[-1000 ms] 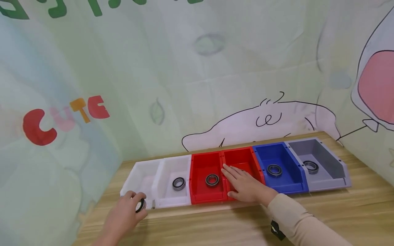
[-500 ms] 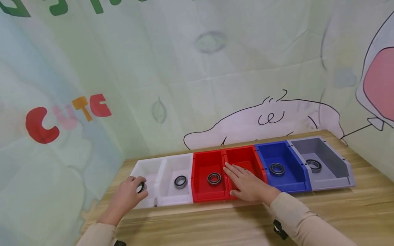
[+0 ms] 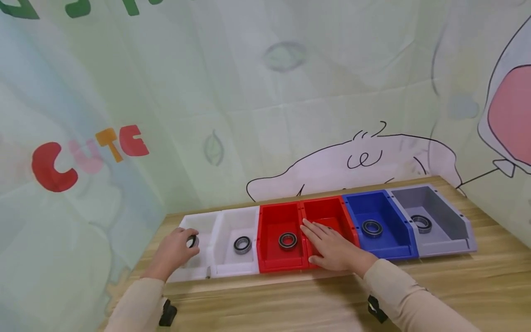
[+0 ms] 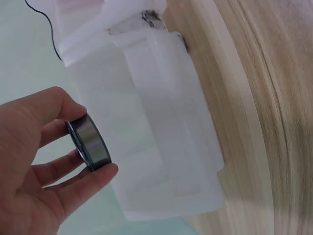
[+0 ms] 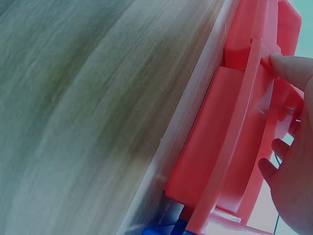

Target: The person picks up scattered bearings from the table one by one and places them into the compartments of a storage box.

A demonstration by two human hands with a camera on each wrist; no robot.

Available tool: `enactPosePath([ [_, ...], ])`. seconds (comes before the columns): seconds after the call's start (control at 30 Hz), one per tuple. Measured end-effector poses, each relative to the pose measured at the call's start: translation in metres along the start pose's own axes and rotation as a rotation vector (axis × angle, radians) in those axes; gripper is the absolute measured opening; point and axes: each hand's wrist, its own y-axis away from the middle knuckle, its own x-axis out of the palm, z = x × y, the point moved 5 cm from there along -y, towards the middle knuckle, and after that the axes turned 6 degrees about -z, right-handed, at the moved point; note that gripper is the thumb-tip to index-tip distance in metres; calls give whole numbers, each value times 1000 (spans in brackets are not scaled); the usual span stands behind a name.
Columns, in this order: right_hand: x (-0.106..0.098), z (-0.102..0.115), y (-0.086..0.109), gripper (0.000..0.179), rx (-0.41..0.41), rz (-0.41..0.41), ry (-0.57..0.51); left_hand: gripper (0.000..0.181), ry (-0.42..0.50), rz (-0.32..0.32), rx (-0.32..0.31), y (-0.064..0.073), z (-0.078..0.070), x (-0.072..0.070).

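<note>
My left hand (image 3: 173, 251) pinches a ball bearing (image 4: 91, 142) by its rim between thumb and fingers. The bearing is tilted on edge, over the leftmost white bin (image 3: 204, 225). My right hand (image 3: 333, 248) lies over the right-hand red bin (image 3: 325, 208) with its fingers extended. Its fingertips reach the wall shared with the other red bin, and the thumb (image 5: 291, 67) touches the red plastic in the right wrist view. Much of that bin's inside is hidden by the hand.
Single bearings lie in the second white bin (image 3: 242, 245), left red bin (image 3: 287, 240), blue bin (image 3: 372, 228) and grey bin (image 3: 422, 223). The bins form a row on the wooden table (image 3: 265, 304). Behind hangs a printed curtain (image 3: 232, 115).
My left hand has moved up and forward with the bearing, from the front edge of the leftmost white bin to over its inside. The right hand has stayed in place.
</note>
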Motion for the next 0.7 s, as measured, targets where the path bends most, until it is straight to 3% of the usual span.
enactPosePath([
  [0.27, -6, 1, 0, 76, 11, -9, -20, 36, -12, 50, 21, -24, 12, 19],
  [0.53, -2, 1, -1, 76, -1, 3, -19, 37, 13, 78, -1, -23, 19, 44],
  [0.7, -1, 7, 0, 75, -13, 16, -42, 32, 15, 129, -4, -18, 24, 61],
])
